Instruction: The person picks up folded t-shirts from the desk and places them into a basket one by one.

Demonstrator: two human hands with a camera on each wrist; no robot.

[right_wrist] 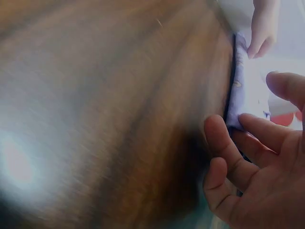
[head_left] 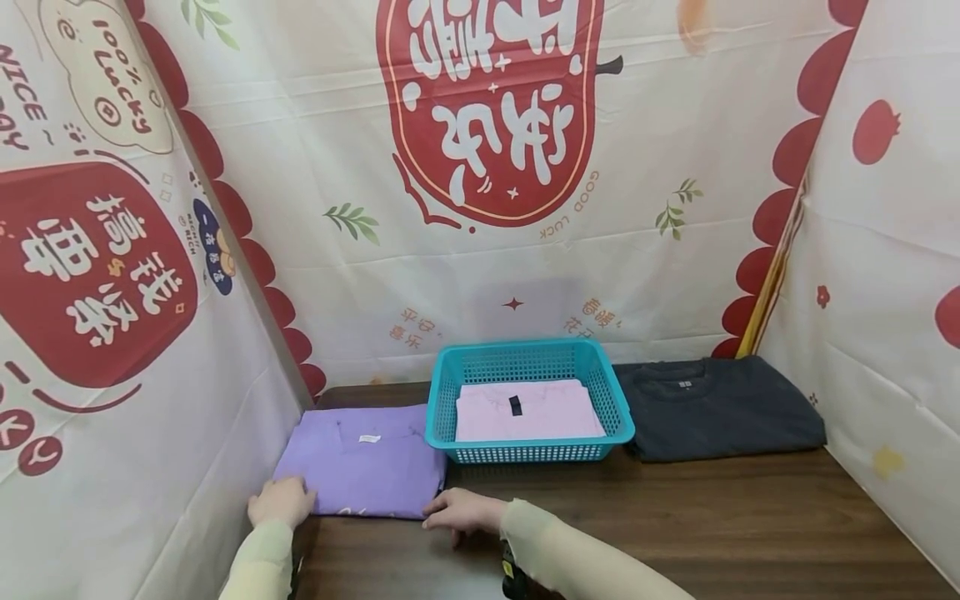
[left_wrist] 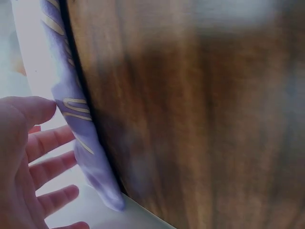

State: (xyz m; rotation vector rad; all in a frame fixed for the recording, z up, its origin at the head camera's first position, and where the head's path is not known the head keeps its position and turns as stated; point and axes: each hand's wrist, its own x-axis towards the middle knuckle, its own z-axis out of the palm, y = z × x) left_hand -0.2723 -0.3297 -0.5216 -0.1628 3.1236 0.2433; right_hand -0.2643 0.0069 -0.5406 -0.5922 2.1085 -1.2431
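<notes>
A folded purple shirt (head_left: 360, 467) lies on the wooden table, with a white label at its neck. At its near left corner is my left hand (head_left: 281, 502); in the left wrist view its thumb and fingertips meet the shirt's edge (left_wrist: 78, 114), fingers spread and fairly straight. My right hand (head_left: 467, 512) is at the near right corner. In the right wrist view the index fingertip (right_wrist: 244, 119) touches the shirt's edge while the thumb stands apart; the other fingers bend loosely. Neither hand visibly grips the cloth.
A teal plastic basket (head_left: 525, 454) stands right of the purple shirt and holds a folded pink shirt (head_left: 551, 417) with a black label. Farther right lies a folded dark grey shirt (head_left: 727, 408). Printed cloth walls (head_left: 300, 208) enclose the wooden table (head_left: 712, 517) at the back and sides.
</notes>
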